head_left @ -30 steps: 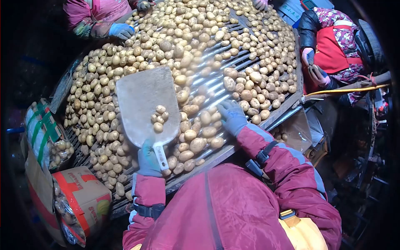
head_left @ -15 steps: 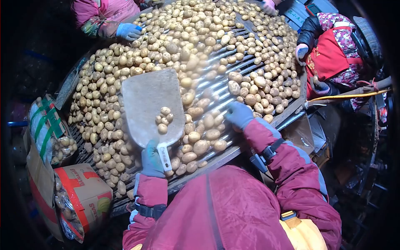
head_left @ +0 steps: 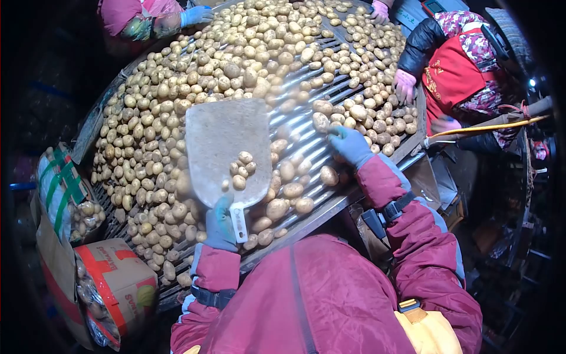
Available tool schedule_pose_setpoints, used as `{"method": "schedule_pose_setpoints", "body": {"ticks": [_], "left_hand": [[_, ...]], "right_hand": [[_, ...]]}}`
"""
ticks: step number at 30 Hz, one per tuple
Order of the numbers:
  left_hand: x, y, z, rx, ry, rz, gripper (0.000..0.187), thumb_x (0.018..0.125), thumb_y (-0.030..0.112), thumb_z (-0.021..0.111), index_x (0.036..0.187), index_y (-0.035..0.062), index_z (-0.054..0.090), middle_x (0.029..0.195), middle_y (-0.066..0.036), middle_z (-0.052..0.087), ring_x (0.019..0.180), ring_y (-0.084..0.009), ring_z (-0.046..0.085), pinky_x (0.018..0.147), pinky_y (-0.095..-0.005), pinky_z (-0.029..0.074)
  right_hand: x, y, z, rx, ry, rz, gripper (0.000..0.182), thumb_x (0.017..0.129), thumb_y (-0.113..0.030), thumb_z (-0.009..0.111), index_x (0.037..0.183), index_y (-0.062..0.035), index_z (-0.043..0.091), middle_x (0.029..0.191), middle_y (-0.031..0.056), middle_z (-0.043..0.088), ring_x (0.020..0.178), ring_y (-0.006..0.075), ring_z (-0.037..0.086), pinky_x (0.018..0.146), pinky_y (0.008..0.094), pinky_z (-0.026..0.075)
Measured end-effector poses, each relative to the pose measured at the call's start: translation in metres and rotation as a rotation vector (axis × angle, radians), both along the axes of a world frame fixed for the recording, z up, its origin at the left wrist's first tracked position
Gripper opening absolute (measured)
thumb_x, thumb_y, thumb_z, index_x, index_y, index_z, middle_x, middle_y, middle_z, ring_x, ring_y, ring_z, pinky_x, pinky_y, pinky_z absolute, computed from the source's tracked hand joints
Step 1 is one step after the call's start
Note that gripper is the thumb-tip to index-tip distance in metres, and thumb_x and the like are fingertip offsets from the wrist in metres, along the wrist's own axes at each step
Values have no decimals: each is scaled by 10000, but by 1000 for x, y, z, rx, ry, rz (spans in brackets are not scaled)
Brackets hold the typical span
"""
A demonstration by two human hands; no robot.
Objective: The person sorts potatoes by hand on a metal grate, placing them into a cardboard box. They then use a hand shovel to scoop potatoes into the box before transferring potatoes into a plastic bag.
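Observation:
My left hand [head_left: 221, 225], in a grey-blue glove, is closed round the white handle of a broad, flat scoop [head_left: 227, 130]. Several small potatoes [head_left: 242, 169] lie on the scoop near its handle end. The scoop is over a big heap of potatoes [head_left: 147, 112] on a slatted metal sorting table. My right hand [head_left: 350, 146], gloved alike, is over the slats by the right-hand pile, its fingers curled beside two larger potatoes [head_left: 321, 122]. What lies under those fingers is hidden. Loose potatoes [head_left: 287, 171] between my hands look partly smeared.
A co-worker's pink-gloved hand [head_left: 404, 86] is at the table's right edge; a blue-gloved one [head_left: 196, 16] is at the far left. A banana carton [head_left: 121, 277] and bagged potatoes [head_left: 87, 215] stand at left. A pole with a yellow cable [head_left: 489, 128] juts out right.
My right hand has moved up and slightly right, toward the right-hand pile. The scoop in my left hand sits a little further right. The co-worker's pink glove at right now hangs over the table edge.

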State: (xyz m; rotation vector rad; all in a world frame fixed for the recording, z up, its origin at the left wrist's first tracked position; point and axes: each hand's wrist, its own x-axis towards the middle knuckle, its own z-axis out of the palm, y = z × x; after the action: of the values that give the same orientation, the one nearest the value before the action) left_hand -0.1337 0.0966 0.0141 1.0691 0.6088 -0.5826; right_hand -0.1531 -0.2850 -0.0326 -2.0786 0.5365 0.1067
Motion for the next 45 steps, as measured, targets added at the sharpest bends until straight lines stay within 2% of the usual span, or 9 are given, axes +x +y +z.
{"method": "schedule_pose_setpoints", "body": {"ticks": [4,17,23,25,31,35,38,41,45], "left_hand": [[-1,2,3,5,19,-27,293,926,195,630,1126,-19,645,979,-120,709,788,-224,705,681,-322,581],[-7,4,6,31,10,6,327,947,219,608,1120,-56,644,945,-121,699,769,-191,697,639,-291,567],[-6,4,-1,79,25,-42,288,924,230,644,1082,-10,662,904,-105,709,709,-193,697,598,-284,575],[-6,-1,4,68,37,-58,281,925,229,643,1072,-9,664,885,-99,707,691,-186,694,587,-282,573],[-8,-23,46,-3,144,-79,247,929,213,638,1042,-3,673,880,-89,703,691,-187,693,592,-285,575],[-9,-9,4,58,47,-31,231,931,214,635,1016,4,679,855,-77,693,687,-183,686,616,-289,577],[-8,-6,7,139,24,-52,221,930,222,633,990,17,687,825,-67,688,672,-174,675,591,-287,553],[-11,-4,14,149,17,-55,214,929,232,632,965,30,695,803,-58,687,648,-167,664,547,-285,518],[-11,0,17,147,48,-50,226,925,238,635,976,26,695,808,-66,693,637,-173,664,526,-289,511]], "right_hand": [[-6,8,-31,-552,-69,217,406,825,-194,695,1226,-150,655,1222,84,668,1087,258,659,917,361,519],[29,17,-37,-883,336,229,185,878,-150,580,1036,-165,676,1091,99,656,1038,307,665,829,439,549],[30,20,-4,-265,123,25,304,856,-176,668,1149,-98,690,1108,124,711,1021,250,690,820,369,561],[31,48,53,466,136,-91,385,849,-163,712,1218,-69,659,1029,100,724,989,199,689,804,319,559],[23,93,132,831,-30,166,407,916,-240,720,1255,-29,642,1082,37,704,880,102,659,742,243,547],[18,64,60,551,-25,-7,353,940,-265,672,1216,-46,672,1090,39,709,864,83,659,736,247,545],[-16,80,-4,-70,-195,163,313,855,-192,676,1157,-112,699,1091,90,701,939,224,679,823,357,547],[-35,82,6,-320,-262,444,312,824,-136,683,1135,-120,691,1093,102,693,1028,279,651,925,365,514],[-34,14,-22,-420,-334,332,226,805,-101,668,1029,-86,687,1022,129,681,984,335,628,905,407,499]]}}
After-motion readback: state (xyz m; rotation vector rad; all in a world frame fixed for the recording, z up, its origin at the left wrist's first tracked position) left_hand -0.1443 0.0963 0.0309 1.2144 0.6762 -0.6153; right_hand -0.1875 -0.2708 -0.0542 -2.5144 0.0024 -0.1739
